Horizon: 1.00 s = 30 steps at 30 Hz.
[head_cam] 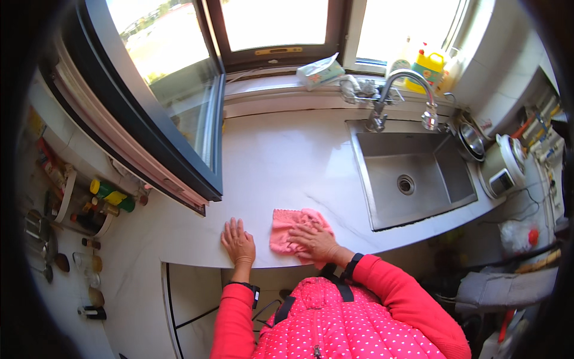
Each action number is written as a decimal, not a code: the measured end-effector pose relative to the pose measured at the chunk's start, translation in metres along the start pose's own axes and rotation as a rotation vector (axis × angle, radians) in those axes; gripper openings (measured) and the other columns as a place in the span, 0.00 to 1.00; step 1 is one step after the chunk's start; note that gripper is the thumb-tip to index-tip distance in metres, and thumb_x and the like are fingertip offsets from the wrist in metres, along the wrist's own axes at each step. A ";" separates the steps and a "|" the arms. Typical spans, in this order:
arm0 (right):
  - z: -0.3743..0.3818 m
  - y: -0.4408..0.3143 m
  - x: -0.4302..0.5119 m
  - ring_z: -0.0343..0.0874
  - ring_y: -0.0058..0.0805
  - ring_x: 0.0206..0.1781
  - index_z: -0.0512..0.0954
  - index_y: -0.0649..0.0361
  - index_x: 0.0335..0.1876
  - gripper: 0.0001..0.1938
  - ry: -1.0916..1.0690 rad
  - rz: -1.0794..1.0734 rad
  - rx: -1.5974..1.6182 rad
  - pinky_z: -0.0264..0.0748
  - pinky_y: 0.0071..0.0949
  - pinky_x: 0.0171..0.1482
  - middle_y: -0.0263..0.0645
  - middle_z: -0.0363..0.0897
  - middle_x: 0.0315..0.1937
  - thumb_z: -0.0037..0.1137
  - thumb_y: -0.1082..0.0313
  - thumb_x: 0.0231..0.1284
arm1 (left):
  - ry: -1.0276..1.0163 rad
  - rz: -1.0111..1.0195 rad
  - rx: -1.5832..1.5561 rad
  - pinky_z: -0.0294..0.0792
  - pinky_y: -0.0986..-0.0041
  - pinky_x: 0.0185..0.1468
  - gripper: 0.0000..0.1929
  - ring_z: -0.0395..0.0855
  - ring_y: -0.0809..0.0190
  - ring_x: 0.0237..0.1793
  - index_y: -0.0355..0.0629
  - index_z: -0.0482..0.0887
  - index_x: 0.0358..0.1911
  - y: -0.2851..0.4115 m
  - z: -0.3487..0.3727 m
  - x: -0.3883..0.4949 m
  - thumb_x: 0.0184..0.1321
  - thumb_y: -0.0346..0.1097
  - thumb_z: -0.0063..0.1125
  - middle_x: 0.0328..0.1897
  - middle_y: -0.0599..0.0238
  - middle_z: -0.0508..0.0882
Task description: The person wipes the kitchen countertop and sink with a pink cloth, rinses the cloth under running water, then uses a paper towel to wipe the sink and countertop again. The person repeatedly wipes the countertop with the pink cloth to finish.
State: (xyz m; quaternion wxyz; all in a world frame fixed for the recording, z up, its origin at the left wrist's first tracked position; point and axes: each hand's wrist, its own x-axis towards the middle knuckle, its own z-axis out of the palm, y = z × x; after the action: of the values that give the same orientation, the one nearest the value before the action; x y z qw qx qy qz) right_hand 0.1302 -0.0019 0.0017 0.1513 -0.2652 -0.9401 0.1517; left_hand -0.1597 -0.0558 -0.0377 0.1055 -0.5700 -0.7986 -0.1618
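My right hand (316, 242) lies on a pink cloth (283, 224), pressing it against the white marbled countertop (269, 166) near the front edge. The cloth is bunched under the fingers and spread out to their left. To the left of the cloth, my left hand (238, 242) rests palm down on the bare counter, fingers apart, holding nothing. A stainless steel sink (399, 206) with a drain is set into the counter on the right, with a curved faucet (406, 74) behind it.
An open window sash (197, 179) juts over the counter's left side. A tissue pack (320, 72) and a yellow jug (426, 69) stand on the sill. A rice cooker (502, 168) sits right of the sink. Bottles (112, 195) and jars (92, 262) line the left.
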 end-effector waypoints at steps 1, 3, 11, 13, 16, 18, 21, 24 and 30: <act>-0.009 0.011 -0.014 0.57 0.33 0.79 0.72 0.41 0.69 0.30 0.003 0.048 -0.030 0.45 0.49 0.78 0.30 0.67 0.73 0.60 0.46 0.60 | 0.014 0.009 -0.006 0.50 0.49 0.76 0.26 0.61 0.51 0.76 0.50 0.74 0.65 -0.001 0.001 -0.001 0.61 0.36 0.54 0.76 0.62 0.69; -0.027 0.036 -0.042 0.57 0.35 0.79 0.73 0.42 0.68 0.30 0.107 0.243 -0.097 0.44 0.49 0.79 0.31 0.68 0.72 0.60 0.45 0.59 | 0.028 0.011 -0.006 0.50 0.49 0.76 0.26 0.61 0.51 0.76 0.50 0.74 0.65 -0.002 0.003 -0.002 0.61 0.37 0.54 0.76 0.63 0.69; -0.026 0.023 -0.084 0.59 0.39 0.77 0.71 0.42 0.69 0.30 0.174 0.595 -0.285 0.43 0.54 0.78 0.32 0.68 0.72 0.58 0.44 0.62 | 0.018 0.008 -0.016 0.50 0.50 0.76 0.25 0.60 0.51 0.77 0.49 0.74 0.65 -0.001 0.004 -0.001 0.62 0.35 0.53 0.76 0.61 0.69; -0.025 0.009 -0.096 0.55 0.37 0.80 0.70 0.40 0.71 0.31 0.075 0.395 -0.219 0.39 0.54 0.79 0.31 0.66 0.74 0.56 0.42 0.63 | 0.024 0.014 -0.016 0.50 0.50 0.76 0.25 0.60 0.51 0.77 0.49 0.73 0.65 -0.001 0.003 0.000 0.61 0.35 0.54 0.76 0.60 0.69; -0.035 0.014 -0.108 0.54 0.36 0.80 0.69 0.41 0.71 0.32 0.068 0.360 -0.213 0.37 0.52 0.80 0.32 0.64 0.75 0.53 0.39 0.64 | 0.004 0.011 -0.006 0.50 0.50 0.76 0.25 0.59 0.51 0.77 0.49 0.73 0.65 0.000 0.001 -0.001 0.61 0.34 0.54 0.76 0.61 0.68; -0.045 0.032 -0.108 0.54 0.36 0.81 0.69 0.41 0.71 0.32 0.089 0.361 -0.259 0.36 0.52 0.80 0.33 0.64 0.75 0.52 0.37 0.64 | 0.006 0.020 -0.015 0.50 0.49 0.76 0.25 0.60 0.51 0.77 0.48 0.73 0.65 0.001 0.000 -0.001 0.61 0.33 0.53 0.76 0.60 0.68; -0.054 0.066 -0.088 0.51 0.35 0.82 0.67 0.41 0.73 0.34 0.059 0.534 -0.336 0.34 0.52 0.80 0.34 0.62 0.76 0.49 0.34 0.65 | -0.002 0.018 0.000 0.50 0.49 0.76 0.25 0.60 0.50 0.77 0.48 0.73 0.65 0.002 -0.001 0.000 0.61 0.33 0.53 0.75 0.59 0.69; -0.062 0.101 -0.061 0.48 0.38 0.82 0.67 0.43 0.73 0.34 0.091 0.715 -0.225 0.33 0.55 0.80 0.36 0.58 0.78 0.50 0.36 0.65 | 0.018 0.022 -0.002 0.50 0.49 0.76 0.25 0.60 0.50 0.76 0.47 0.73 0.64 0.003 -0.003 0.002 0.60 0.33 0.53 0.74 0.58 0.69; -0.043 0.100 -0.026 0.51 0.46 0.81 0.69 0.47 0.72 0.34 0.197 0.702 -0.237 0.36 0.58 0.79 0.38 0.64 0.75 0.55 0.40 0.63 | 0.001 0.023 -0.006 0.51 0.48 0.75 0.25 0.61 0.49 0.76 0.47 0.73 0.63 0.004 -0.006 0.002 0.60 0.33 0.53 0.74 0.57 0.70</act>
State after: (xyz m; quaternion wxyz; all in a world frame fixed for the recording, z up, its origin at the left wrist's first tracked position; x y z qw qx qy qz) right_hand 0.2129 0.0745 -0.0009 0.1480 -0.6000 -0.7840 0.0585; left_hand -0.1563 -0.0552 -0.0310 0.1060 -0.5796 -0.7914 -0.1630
